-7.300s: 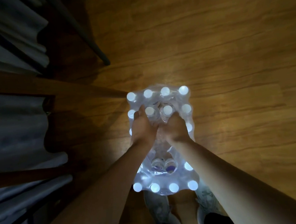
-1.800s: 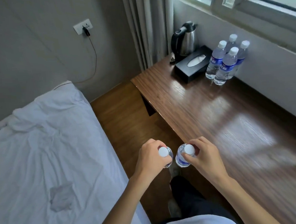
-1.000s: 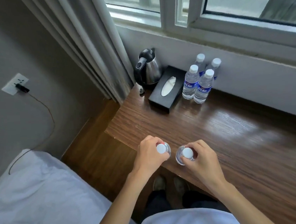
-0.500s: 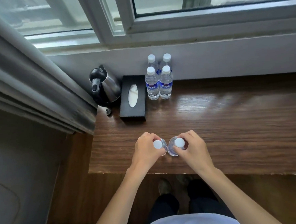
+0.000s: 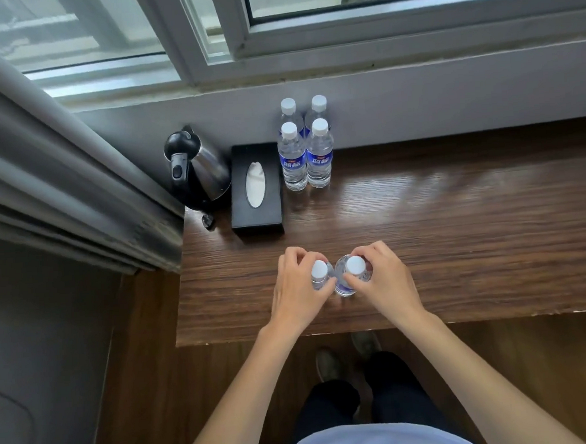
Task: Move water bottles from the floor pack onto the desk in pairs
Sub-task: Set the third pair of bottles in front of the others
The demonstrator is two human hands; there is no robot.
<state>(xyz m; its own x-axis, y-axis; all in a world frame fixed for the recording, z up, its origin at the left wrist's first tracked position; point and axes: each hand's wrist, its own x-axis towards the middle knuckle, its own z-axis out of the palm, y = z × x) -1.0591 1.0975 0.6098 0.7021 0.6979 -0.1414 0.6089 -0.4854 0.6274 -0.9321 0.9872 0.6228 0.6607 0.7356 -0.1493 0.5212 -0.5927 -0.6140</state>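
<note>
My left hand [image 5: 297, 292] grips a clear water bottle [image 5: 319, 274] by its neck, white cap up. Beside it, my right hand [image 5: 381, 280] holds a second bottle [image 5: 353, 269] the same way. Both bottles are upright and side by side over the front part of the dark wooden desk [image 5: 457, 232]; I cannot tell whether their bases touch it. Several more bottles with blue labels [image 5: 306, 152] stand in a tight block at the back of the desk against the wall. The floor pack is out of view.
A black tissue box [image 5: 255, 189] lies left of the standing bottles, with a steel kettle [image 5: 197, 169] further left in the corner. A grey curtain [image 5: 58, 167] hangs at the left. The desk's front edge [image 5: 360, 329] runs just before my feet. A window is above.
I lifted two bottles from the floor pack, turned past the bed to face the desk, and carried them forward over its front part. In the last half second they have barely shifted.
</note>
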